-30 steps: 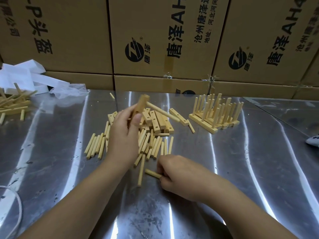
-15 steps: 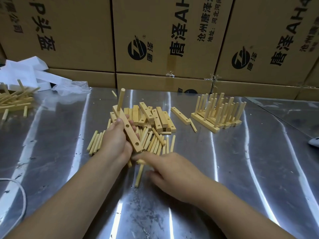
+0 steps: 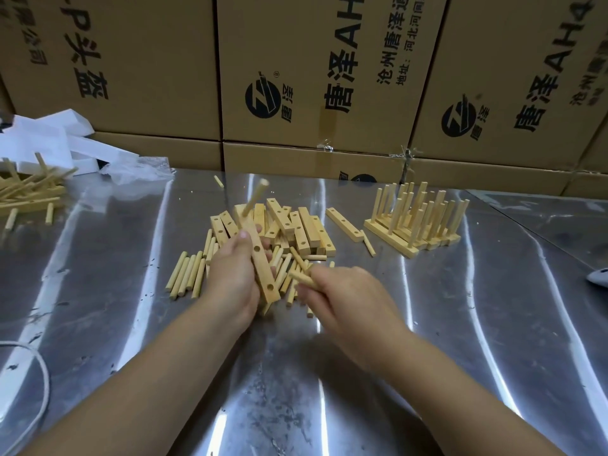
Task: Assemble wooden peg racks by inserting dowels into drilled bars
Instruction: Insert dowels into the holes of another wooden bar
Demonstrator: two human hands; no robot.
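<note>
Bar, drilled (image 3: 263, 268): held off the table in your left hand (image 3: 230, 278), fingers and thumb wrapped round its middle; it runs from 6 to 12 o'clock, with two open holes facing you

Dowel, fitted (image 3: 255, 197): stands in the bar's far end, leaning toward 1 o'clock, blurred

Dowel, loose (image 3: 301, 278): pinched in the curled fingers of your right hand (image 3: 345, 301), just beside the bar at its 3 o'clock, tip toward 10 o'clock; you cannot tell whether it touches the bar

Bars, stock pile (image 3: 307, 230): heaped on the table at 12 to 1 o'clock of your hands

Dowels, stock (image 3: 187, 274): a row lying flat at 9 o'clock of your left hand, more scattered beneath and between both hands

Bar, single (image 3: 343, 223): flat at 2 o'clock, apart from the pile, one stray dowel (image 3: 368, 243) just beside its near end

Racks, finished (image 3: 418, 225): bars with upright pegs, packed together at 2 o'clock, beyond the single bar

Table, steel (image 3: 460, 324): bears everything listed

Heap, further wooden pieces (image 3: 29, 192): 10 o'clock, white packing (image 3: 49, 139) behind it

Cartons, printed (image 3: 148, 60): stacked along 12 o'clock

Cable, white (image 3: 42, 383): 8 o'clock
</note>
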